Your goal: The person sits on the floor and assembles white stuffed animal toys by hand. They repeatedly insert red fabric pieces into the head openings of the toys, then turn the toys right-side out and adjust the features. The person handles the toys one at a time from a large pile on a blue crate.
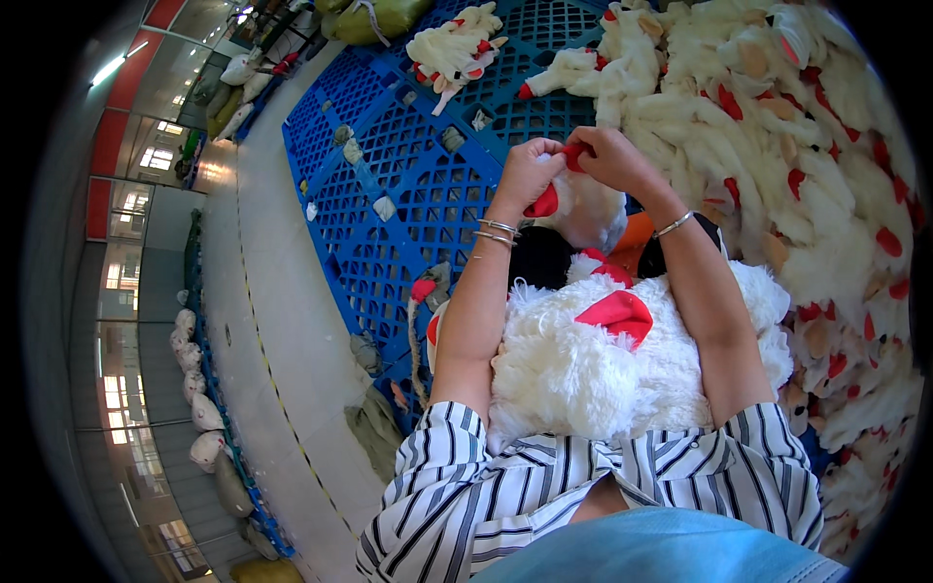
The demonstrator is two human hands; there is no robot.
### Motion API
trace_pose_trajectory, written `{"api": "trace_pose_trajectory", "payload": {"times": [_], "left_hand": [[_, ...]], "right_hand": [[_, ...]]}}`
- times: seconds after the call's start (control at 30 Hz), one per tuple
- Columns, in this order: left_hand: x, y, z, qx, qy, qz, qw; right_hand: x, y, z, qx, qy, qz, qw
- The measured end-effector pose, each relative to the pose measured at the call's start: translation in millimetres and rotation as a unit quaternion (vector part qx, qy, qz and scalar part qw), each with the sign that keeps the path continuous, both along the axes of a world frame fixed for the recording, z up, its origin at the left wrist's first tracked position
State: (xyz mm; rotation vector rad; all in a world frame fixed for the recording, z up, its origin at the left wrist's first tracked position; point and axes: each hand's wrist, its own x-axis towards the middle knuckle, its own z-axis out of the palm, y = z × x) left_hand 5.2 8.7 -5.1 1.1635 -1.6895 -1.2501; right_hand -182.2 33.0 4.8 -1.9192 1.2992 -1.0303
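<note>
Both of my hands are raised in front of me over an unstuffed white plush skin point(590, 216) with red fabric ends. The fingers of my left hand point(530, 178) are pinched on it; a red flap point(542, 202) shows just below them. My right hand point(614, 163) pinches a red fabric piece point(578, 155) close beside the left fingertips. Across my lap, between my forearms, lies a fluffy white plush piece point(573, 374) with a red patch point(619, 316) on top. Bracelets sit on both wrists.
Blue plastic pallets point(360, 223) spread ahead and to the left. A large heap of white plush skins point(777, 185) with red parts fills the right side. A smaller bunch of skins point(459, 49) lies on the far pallet. White bundles point(190, 355) line the far left wall.
</note>
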Motion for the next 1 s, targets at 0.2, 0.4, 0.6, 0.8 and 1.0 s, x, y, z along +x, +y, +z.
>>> {"api": "trace_pose_trajectory", "payload": {"times": [0.2,0.4,0.6,0.8,1.0], "left_hand": [[14.1,-12.4,0.9,0.095,0.241,0.049,0.965],[18.2,-11.2,7.5,0.136,0.295,0.052,0.944],[17.4,-9.7,17.6,0.111,0.285,0.000,0.952],[24.2,-10.1,10.0,0.066,0.194,0.058,0.977],[11.0,-4.6,18.0,0.041,0.247,0.069,0.966]], "right_hand": [[-6.9,-10.9,-8.8,0.040,-0.041,-0.028,0.998],[17.9,10.0,8.6,0.045,-0.061,0.047,0.996],[6.8,-8.7,-11.1,0.022,-0.152,-0.026,0.988],[1.2,-14.9,-17.9,0.031,-0.166,-0.003,0.986],[-1.0,-11.6,-15.3,0.110,-0.285,0.004,0.952]]}}
